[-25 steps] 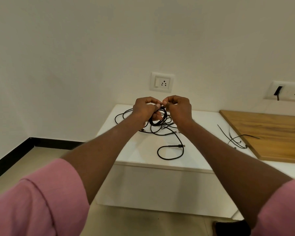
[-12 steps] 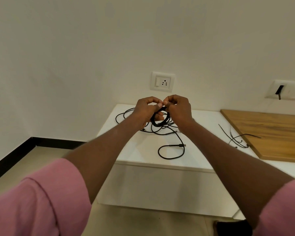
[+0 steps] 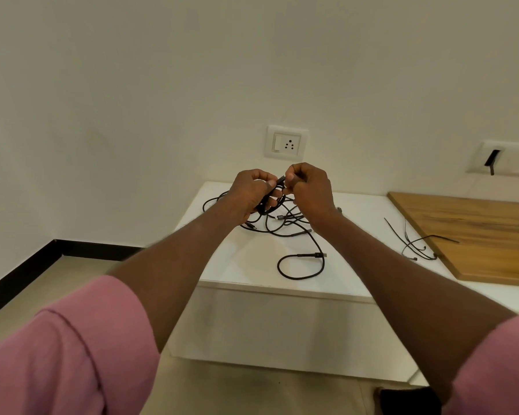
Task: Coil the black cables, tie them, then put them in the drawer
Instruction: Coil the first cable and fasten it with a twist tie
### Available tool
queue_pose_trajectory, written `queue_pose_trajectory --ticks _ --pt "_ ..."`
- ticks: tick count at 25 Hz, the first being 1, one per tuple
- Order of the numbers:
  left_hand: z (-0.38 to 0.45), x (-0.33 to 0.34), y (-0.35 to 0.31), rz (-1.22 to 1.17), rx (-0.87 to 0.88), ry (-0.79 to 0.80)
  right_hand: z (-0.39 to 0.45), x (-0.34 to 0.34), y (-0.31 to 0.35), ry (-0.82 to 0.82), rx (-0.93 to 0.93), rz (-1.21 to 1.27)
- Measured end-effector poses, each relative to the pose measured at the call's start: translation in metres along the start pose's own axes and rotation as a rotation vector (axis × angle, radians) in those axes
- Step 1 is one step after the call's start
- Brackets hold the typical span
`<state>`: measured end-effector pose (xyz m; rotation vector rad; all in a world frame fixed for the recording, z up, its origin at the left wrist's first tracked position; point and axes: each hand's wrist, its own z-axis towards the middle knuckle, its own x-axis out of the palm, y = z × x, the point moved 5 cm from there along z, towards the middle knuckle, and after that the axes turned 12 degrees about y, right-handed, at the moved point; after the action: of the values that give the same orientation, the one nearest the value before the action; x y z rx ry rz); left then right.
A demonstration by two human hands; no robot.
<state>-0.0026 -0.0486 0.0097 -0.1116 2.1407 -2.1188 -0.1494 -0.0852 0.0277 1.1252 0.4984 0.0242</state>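
A small coil of black cable (image 3: pixel 271 202) is held above a low white cabinet (image 3: pixel 252 265). My left hand (image 3: pixel 252 194) grips the coil, fingers curled round it. My right hand (image 3: pixel 307 191) pinches the top of the coil, where a thin black piece shows between the two hands. Loose black cables (image 3: pixel 300 235) lie tangled on the cabinet top below the hands, one ending in a loop with a connector near the front edge. Several thin black ties (image 3: pixel 414 244) lie to the right. No drawer opening is visible.
A wooden board (image 3: pixel 477 235) lies on the surface at the right. Wall sockets (image 3: pixel 287 142) sit behind the cabinet, another socket plate (image 3: pixel 510 161) farther right. Beige floor and a black skirting board (image 3: pixel 27 271) are to the left.
Both hands stay together on the coil; the right hand has shifted slightly up and right at the coil's top. The loose cables on the cabinet have not moved.
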Motion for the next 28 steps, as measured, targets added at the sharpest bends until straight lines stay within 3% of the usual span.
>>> queue_pose_trajectory --ticks 7,17,28 --pt "0.007 -0.011 0.005 -0.095 0.008 0.008 0.002 -0.009 -0.014 0.074 0.097 0.063" --pt "0.005 -0.003 0.002 -0.085 0.027 0.190 0.005 -0.011 -0.024 0.125 0.147 -0.209" --pt "0.007 -0.006 0.010 -0.066 -0.022 0.141 0.004 -0.001 -0.021 0.251 0.057 -0.365"
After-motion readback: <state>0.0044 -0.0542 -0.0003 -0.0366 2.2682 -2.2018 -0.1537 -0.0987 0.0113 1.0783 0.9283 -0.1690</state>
